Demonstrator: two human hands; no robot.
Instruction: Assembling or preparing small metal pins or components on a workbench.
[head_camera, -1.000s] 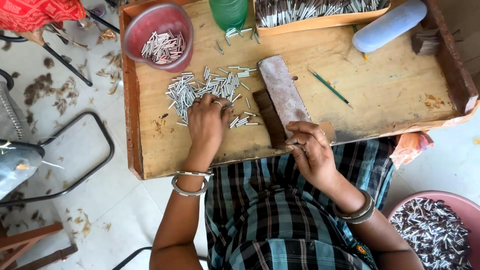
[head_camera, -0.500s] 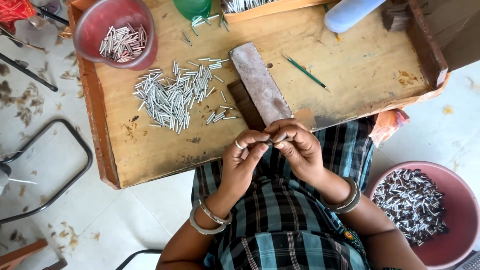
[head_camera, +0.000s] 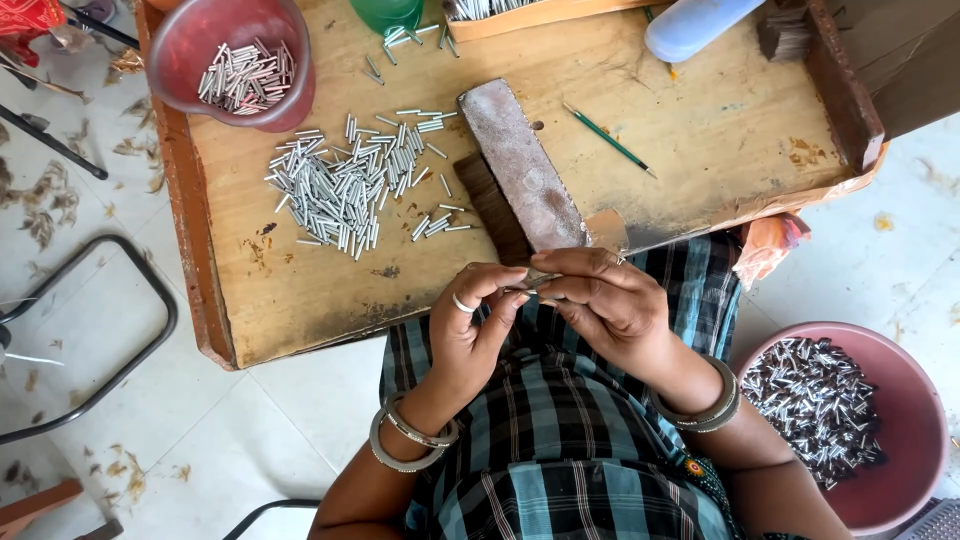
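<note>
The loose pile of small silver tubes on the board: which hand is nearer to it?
Left. The left hand sits just below and right of the pile of tubes; the right hand is farther right, beyond the sanding block.

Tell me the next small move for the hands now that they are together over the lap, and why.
Probably finish working the small tube pinched between the left hand and right hand, then drop it into the pink bowl of dark-tipped pieces by the right side. Both hands meet on it at the wooden board's near edge, and the loose pile of silver tubes lies untouched.
</note>
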